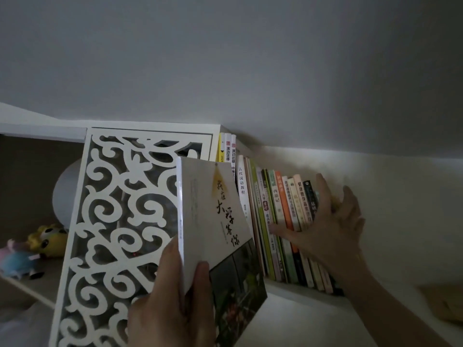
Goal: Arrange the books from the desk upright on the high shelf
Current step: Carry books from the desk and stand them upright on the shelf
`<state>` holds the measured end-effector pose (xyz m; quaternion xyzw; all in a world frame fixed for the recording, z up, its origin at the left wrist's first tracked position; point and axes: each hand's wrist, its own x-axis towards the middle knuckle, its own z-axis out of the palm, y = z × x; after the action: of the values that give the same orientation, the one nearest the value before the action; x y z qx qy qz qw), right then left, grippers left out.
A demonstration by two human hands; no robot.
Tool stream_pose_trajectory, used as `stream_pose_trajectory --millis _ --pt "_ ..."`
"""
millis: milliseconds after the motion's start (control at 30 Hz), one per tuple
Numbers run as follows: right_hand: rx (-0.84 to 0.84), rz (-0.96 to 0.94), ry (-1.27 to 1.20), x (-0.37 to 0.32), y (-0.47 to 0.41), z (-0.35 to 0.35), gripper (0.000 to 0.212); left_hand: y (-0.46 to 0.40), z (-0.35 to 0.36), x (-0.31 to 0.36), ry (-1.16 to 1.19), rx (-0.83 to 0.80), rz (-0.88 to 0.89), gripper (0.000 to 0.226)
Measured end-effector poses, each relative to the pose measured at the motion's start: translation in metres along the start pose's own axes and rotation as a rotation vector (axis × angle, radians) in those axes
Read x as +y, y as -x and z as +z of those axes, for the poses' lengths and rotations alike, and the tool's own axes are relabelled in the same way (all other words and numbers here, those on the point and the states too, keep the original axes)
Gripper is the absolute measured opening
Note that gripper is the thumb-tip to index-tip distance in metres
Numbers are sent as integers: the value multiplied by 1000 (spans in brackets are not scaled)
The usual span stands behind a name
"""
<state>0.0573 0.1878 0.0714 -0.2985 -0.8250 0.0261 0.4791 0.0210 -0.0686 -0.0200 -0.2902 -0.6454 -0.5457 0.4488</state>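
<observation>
My left hand (pixel 172 304) grips the lower edge of a pale book (pixel 215 221) with black brush lettering and a dark photo at its bottom. The book stands upright in front of the left end of the row. Several books (pixel 280 211) stand upright, spines out, on the white high shelf (pixel 300 293). My right hand (pixel 328 221) lies flat against the spines near the right end of the row, fingers spread, thumb stretched left across them. It holds nothing. The books behind that hand are hidden.
A white carved scroll panel (pixel 117 221) stands just left of the books. Left of it, a lower compartment holds plush toys (pixel 32 249) and a round white object (pixel 66 194). The grey wall rises above; a pale surface spreads below the shelf.
</observation>
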Motion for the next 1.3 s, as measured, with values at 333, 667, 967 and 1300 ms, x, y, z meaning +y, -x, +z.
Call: stream_pose_trajectory --millis 333,667,967,1300 --pt "54 -53 -33 10 6 12 145 0 21 1 114 -57 -76 53" --pt "183 -60 106 -2 14 30 140 0 20 0 83 -64 -45 51" --pt "221 -21 134 5 11 29 150 -4 32 10 81 -83 17 42" --pt "444 29 121 48 7 7 131 -33 75 33 171 -164 52 40"
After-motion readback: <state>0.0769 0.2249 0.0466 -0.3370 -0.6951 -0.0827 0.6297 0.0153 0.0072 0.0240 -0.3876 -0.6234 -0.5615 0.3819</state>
